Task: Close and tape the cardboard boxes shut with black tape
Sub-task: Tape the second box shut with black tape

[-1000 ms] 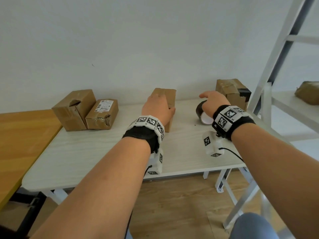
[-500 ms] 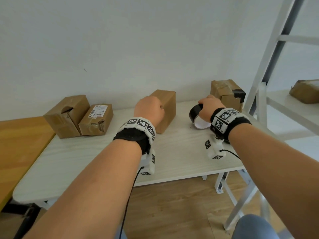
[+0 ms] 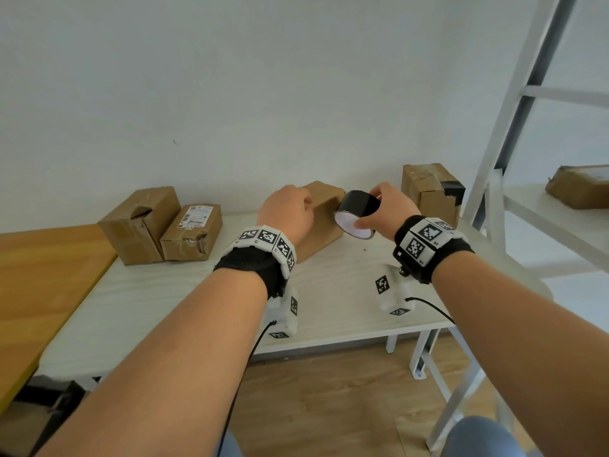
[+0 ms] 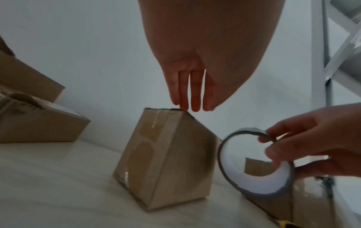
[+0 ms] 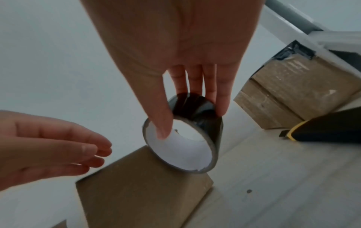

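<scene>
A closed brown middle box (image 3: 324, 222) (image 4: 168, 154) (image 5: 140, 192) stands on the white table (image 3: 164, 301). My left hand (image 3: 293, 209) (image 4: 192, 106) (image 5: 97, 149) hovers at its top edge with fingers straight and relaxed, holding nothing. My right hand (image 3: 372, 209) (image 5: 192, 123) grips the black tape roll (image 3: 357, 211) (image 4: 255, 163) (image 5: 187, 138), thumb inside the white core and fingers on the outer band. The roll is in the air just right of the box's top.
A box with black tape (image 3: 431, 192) (image 5: 302, 92) on its corner stands at the back right, a black and yellow knife (image 5: 322, 131) beside it. Two worn boxes (image 3: 141, 222) (image 3: 191, 232) sit at the back left. A white rack (image 3: 494, 179) stands on the right, a wooden table (image 3: 43, 268) on the left.
My right hand has lifted the tape roll off the table and brought it left, up to the middle box. My left hand has stayed at the box.
</scene>
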A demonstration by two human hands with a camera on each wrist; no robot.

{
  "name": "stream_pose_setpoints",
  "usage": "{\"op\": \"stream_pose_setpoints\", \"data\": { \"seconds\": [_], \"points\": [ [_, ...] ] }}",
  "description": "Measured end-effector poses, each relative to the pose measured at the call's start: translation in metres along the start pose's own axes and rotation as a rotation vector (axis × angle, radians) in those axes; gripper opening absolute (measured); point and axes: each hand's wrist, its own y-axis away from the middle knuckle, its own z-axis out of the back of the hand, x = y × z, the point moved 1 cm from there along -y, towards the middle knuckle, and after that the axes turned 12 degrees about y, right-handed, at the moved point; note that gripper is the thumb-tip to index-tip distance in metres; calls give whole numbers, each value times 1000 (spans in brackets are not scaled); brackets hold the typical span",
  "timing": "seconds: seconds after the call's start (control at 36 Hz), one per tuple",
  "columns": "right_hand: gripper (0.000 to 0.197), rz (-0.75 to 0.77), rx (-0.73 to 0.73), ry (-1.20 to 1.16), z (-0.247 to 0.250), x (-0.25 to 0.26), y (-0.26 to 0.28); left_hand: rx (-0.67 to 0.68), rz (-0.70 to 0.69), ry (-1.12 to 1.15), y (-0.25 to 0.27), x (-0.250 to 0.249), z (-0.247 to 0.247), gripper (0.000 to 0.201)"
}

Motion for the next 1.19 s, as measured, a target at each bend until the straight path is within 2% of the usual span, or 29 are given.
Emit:
{"op": "stream_pose_setpoints", "data": {
  "seconds": [0.11,0.28,0.42,0.56,0.81,0.89,1.19],
  "points": [
    [48,10,19,-20,5,-1,6,-34,-51,-6,3,-20,-2,29],
    [46,47,-18,-46,12,2,14,72,-66,-14,0,-41,-10,30],
    [45,91,19,-50,14,1,20,66,-51,4,2,-41,-12,28],
    [28,156,31,-30,15,0,22,29,-32,35,6,-39,-10,30],
    [27,169,-45,-151,14,-3,24,-26,-76,75,7,-42,-8,23],
    [26,169,-64,-208,17,-3,26,-21,-82,54,6,-40,-8,27],
    [27,129,-56,-301,15,-5,27,-24,-139,89,9,-48,-13,30]
  ]
}}
